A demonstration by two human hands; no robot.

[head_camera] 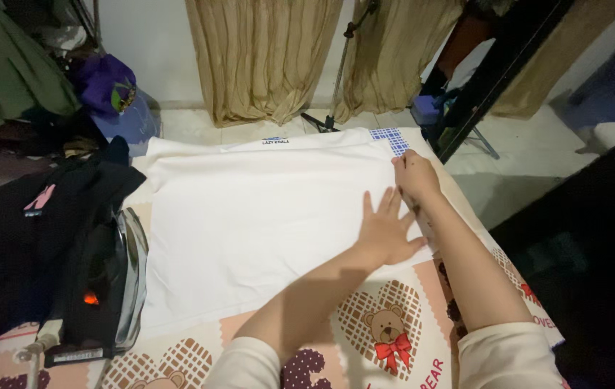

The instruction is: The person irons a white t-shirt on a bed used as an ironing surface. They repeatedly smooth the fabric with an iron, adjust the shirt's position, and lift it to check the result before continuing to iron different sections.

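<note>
White garment [250, 209], soft and smooth, spread flat across most of a padded surface. Beneath it, a printed cover [386, 331] in pale pink and cream, patterned with checked hearts, brown teddy bears and red bows. Cloth edges mostly straight, with a small blue-and-white checked patch [391, 138] showing at the far right corner.

Left hand [386, 232] laid palm down on the right part of the white fabric, fingers spread wide and flat, pressing the cloth. Right hand [415, 176] just beyond it at the far right edge of the garment, fingers curled and drawn together at the hem; whether pinching the fabric or only resting on it, not possible to tell. Both forearms bare, with pale cream sleeves [509, 356] pushed up near the elbows. The two hands close together, almost touching.

At the left edge of the surface, an electric iron [102, 288], dark body with a shiny metal soleplate, lying tilted on its side, a small orange light glowing on it. Beside and behind it, a heap of black clothing [26, 238] with a pink tag. Farther back, crinkled tan curtains [264, 57] hanging in vertical folds, a purple bundle [105, 83] and green fabric [12, 65] at the left, pale tiled floor [185, 126] and a thin black tripod leg [336, 79].
</note>
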